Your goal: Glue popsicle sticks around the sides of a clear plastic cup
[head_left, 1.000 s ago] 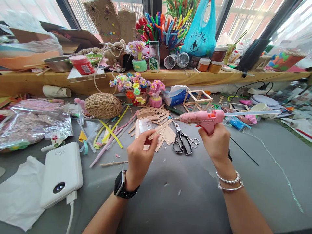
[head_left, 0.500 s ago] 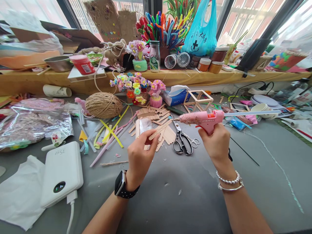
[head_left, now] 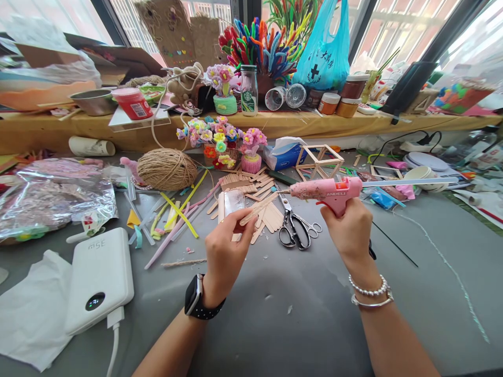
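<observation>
Between thumb and fingers, my left hand (head_left: 228, 246) pinches a wooden craft stick (head_left: 258, 208) that slants up to the right. A pink hot glue gun (head_left: 328, 192) is gripped in my right hand (head_left: 348, 235), its nozzle at the stick's far end. From the back of the gun sticks out a long translucent glue stick (head_left: 408, 182). Beneath and behind the held stick, more craft sticks (head_left: 271, 217) lie in a loose pile. Black-handled scissors (head_left: 294, 230) rest between my hands on the grey table.
A frame of craft sticks (head_left: 320, 161) stands behind the glue gun. Left of the pile are a ball of twine (head_left: 167, 169) and scattered pipe cleaners (head_left: 181, 214). A white power bank (head_left: 101, 280) with a cable lies at the near left. Pipe-cleaner flowers (head_left: 220, 137) stand at the back.
The glue gun has shifted very slightly to the right, its glue stick reaching a little further right. My left hand and the craft stick hold nearly the same position.
</observation>
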`<state>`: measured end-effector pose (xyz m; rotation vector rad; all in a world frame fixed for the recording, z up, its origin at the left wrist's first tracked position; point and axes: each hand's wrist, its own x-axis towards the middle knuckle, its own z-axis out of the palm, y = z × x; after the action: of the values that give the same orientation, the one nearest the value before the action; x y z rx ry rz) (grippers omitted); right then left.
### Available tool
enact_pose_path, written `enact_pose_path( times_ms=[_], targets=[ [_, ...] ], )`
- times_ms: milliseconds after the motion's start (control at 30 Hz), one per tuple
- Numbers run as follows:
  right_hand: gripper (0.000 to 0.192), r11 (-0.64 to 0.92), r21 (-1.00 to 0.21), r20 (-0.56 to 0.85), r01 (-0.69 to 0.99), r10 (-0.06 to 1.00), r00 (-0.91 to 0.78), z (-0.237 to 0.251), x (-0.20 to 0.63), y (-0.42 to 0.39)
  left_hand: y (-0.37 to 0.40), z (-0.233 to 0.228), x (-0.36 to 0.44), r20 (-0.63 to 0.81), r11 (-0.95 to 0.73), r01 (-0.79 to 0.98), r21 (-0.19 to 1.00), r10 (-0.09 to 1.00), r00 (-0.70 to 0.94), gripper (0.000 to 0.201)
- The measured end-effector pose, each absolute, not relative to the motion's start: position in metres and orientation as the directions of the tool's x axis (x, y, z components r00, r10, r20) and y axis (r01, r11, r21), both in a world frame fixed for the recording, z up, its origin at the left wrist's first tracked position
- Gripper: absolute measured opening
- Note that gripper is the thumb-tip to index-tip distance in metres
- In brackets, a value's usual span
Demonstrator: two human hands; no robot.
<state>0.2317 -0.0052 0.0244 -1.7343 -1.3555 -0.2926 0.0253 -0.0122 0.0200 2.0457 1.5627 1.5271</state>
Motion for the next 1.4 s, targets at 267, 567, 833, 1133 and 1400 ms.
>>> enact_pose_path(
  times_ms=[267,567,833,1133,1400],
  targets=[
    [0.008,-0.012,-0.495,0.647,0.869,0.663,0.378,0.024,0.233,-0.005,-0.012,0.019,0.025,0.632,-0.461,0.629,0.627,0.772,-0.064,0.013],
    [0.006,-0.027,-0.488,0.644,0.873,0.663,0.381,0.025,0.231,-0.006,-0.012,0.018,0.025,0.624,-0.462,0.606,0.647,0.778,-0.073,0.013],
    [0.025,-0.08,-0.55,0.571,0.831,0.69,0.444,0.02,0.246,0.005,-0.014,0.026,0.025,0.467,-0.405,0.377,0.833,0.88,-0.087,0.018],
    [0.051,-0.262,-0.801,0.134,0.538,0.797,0.588,0.007,0.282,0.019,-0.01,0.024,0.021,0.443,-0.399,0.321,0.859,0.894,-0.074,0.018],
    [0.045,-0.408,-0.403,0.268,0.819,0.804,0.531,-0.027,0.303,0.028,-0.008,0.022,0.019,0.44,-0.402,0.291,0.868,0.895,-0.075,0.018]
  ],
)
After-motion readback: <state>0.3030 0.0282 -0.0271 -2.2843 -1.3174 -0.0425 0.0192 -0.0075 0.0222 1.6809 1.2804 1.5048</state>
